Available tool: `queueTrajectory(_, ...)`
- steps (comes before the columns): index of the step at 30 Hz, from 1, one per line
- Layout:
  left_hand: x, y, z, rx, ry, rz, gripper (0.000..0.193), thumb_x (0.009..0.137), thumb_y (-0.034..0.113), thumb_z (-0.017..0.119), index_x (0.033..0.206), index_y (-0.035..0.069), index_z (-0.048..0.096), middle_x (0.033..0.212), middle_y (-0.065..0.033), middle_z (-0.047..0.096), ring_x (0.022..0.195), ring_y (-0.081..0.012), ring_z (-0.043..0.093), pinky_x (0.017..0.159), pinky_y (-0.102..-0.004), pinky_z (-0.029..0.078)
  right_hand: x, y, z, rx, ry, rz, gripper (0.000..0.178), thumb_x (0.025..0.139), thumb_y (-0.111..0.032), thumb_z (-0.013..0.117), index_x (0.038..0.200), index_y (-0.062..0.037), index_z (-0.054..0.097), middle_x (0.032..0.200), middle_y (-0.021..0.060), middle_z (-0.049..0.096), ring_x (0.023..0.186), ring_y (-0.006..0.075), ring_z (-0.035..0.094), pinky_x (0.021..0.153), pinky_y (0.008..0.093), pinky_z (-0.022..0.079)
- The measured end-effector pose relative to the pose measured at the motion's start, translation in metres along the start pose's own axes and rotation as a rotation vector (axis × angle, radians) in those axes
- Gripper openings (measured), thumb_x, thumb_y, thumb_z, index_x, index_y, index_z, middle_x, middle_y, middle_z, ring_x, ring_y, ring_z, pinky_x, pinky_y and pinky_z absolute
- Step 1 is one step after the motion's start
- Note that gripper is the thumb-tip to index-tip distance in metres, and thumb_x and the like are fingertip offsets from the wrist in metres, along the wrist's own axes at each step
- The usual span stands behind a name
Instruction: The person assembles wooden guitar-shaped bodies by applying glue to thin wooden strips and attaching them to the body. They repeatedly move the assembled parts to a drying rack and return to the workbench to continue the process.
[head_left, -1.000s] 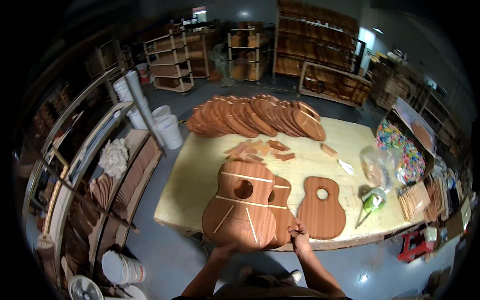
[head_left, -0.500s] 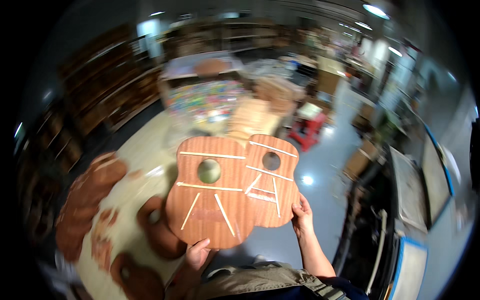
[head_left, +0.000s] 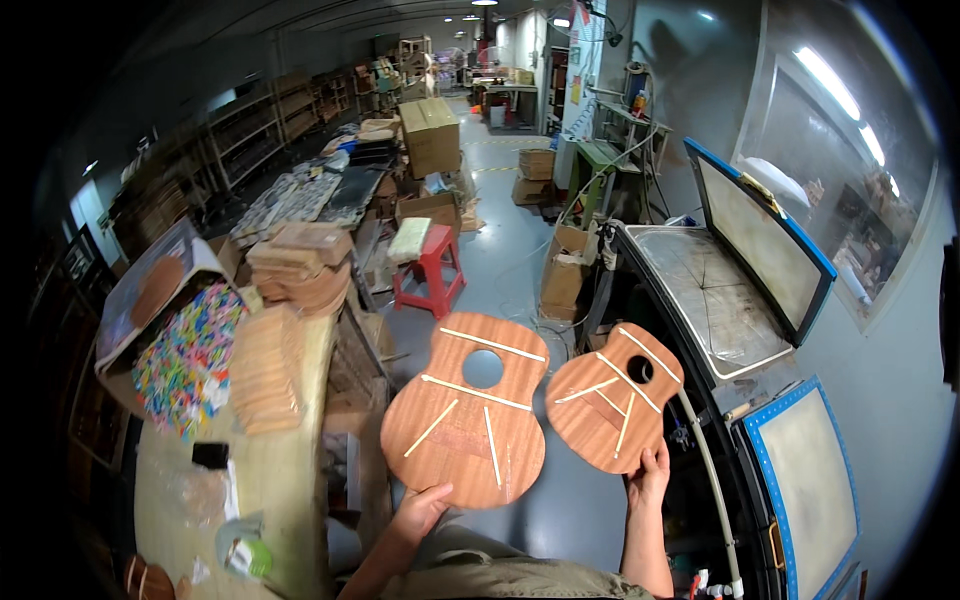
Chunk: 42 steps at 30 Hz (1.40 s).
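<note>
Large brown guitar-shaped wooden panel [head_left: 465, 430] and small brown guitar-shaped wooden panel [head_left: 598, 422] have moved apart, fingers of left hand [head_left: 421, 508] and right hand [head_left: 649, 482] gripping them respectively

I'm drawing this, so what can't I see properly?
In the head view:
Far sides of the larger board and smaller board: hidden by their near sides.
Most fingers of the left hand: behind the larger board.
Brown piece, lower left: cut off by the lower edge.
Colourful little pieces: too small to name.

Bare hands [head_left: 650, 482], uncovered forearms [head_left: 648, 548], creased khaki-olive cloth garment [head_left: 510, 579] across the lap
</note>
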<state>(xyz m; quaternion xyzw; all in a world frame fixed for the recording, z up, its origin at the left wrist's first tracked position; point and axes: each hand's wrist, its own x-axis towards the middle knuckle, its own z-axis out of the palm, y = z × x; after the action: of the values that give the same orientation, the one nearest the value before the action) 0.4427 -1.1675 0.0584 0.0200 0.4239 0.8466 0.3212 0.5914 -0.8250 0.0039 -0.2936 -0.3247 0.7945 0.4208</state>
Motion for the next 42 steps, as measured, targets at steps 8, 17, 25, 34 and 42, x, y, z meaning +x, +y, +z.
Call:
queueTrajectory(8,0.259,0.031,0.013,0.048,-0.217,-0.156,0.062,0.083,-0.005,0.052,0.141,0.001,0.030,0.137,-0.0151,0.046,0.126,-0.0308,0.046,0.102,-0.0484,0.041,0.169,0.021,0.030,0.066,0.176,-0.184,0.043,0.095,-0.009,0.048,0.137,-0.0064,0.040,0.127,0.0126,0.055,0.110,0.0283,0.060,0.083,0.0411,0.057)
queueTrajectory(17,0.537,0.021,0.121,0.155,-0.431,-0.426,0.057,0.080,-0.003,0.057,0.133,0.001,0.037,0.120,-0.0134,0.057,0.101,-0.0269,0.061,0.082,-0.0397,0.052,0.306,-0.032,0.062,0.077,0.535,-0.363,0.044,0.094,-0.001,0.044,0.138,-0.0078,0.041,0.126,0.0085,0.056,0.107,0.0223,0.060,0.084,0.0383,0.053)
queueTrajectory(25,0.731,-0.103,0.302,0.468,-0.658,-0.370,0.050,0.087,0.004,0.059,0.133,0.003,0.038,0.121,-0.0135,0.057,0.097,-0.0240,0.064,0.074,-0.0348,0.055,0.458,-0.072,-0.018,0.063,0.828,-0.457,0.038,0.094,-0.002,0.047,0.131,-0.0100,0.048,0.113,0.0081,0.060,0.091,0.0216,0.062,0.071,0.0378,0.054)
queueTrajectory(34,0.859,-0.244,0.429,0.674,-0.706,-0.508,0.036,0.090,0.010,0.060,0.122,0.003,0.047,0.103,-0.0137,0.064,0.080,-0.0227,0.066,0.065,-0.0352,0.056,0.552,-0.068,-0.094,-0.137,1.315,-0.456,0.045,0.091,-0.003,0.054,0.135,-0.0010,0.045,0.113,0.0129,0.061,0.097,0.0262,0.061,0.085,0.0408,0.049)
queueTrajectory(42,0.896,-0.244,0.429,1.347,-0.733,-0.406,0.054,0.083,0.029,0.072,0.118,-0.005,0.050,0.056,-0.0145,0.059,0.041,-0.0192,0.057,0.036,-0.0318,0.048,0.575,-0.262,0.141,-1.615,1.099,-1.350,0.077,0.081,-0.017,0.072,0.144,-0.0044,0.029,0.144,0.0242,0.028,0.132,0.0404,0.028,0.108,0.0461,0.025)
